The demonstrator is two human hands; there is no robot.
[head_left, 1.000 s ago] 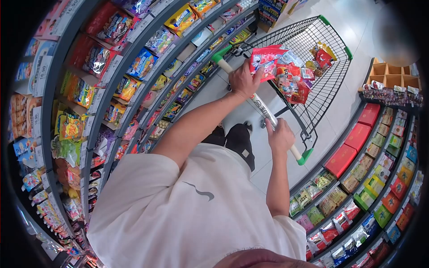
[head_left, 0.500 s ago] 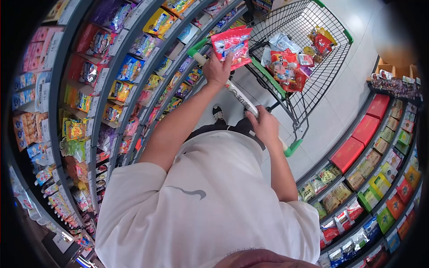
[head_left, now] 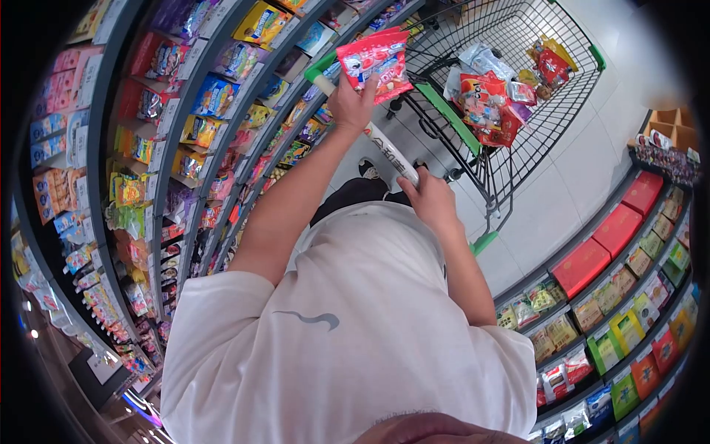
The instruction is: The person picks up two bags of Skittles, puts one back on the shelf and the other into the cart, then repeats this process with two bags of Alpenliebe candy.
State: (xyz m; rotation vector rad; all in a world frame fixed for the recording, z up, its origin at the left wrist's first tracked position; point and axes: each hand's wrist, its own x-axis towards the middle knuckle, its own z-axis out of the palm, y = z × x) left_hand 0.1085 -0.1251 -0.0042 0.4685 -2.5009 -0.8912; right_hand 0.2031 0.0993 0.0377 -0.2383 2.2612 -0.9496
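Snack packet (head_left: 373, 63) faced the camera, long axis roughly left-to-right, pinched by the left hand (head_left: 353, 100); the right hand (head_left: 429, 200) was closed round the cart handle (head_left: 384, 148).

One cart (head_left: 549, 140) — one red packet (head_left: 373, 63) — three red boxes (head_left: 616, 228).

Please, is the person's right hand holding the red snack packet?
No, the left hand holds the red plastic snack packet; the right hand grips the white cart handle.
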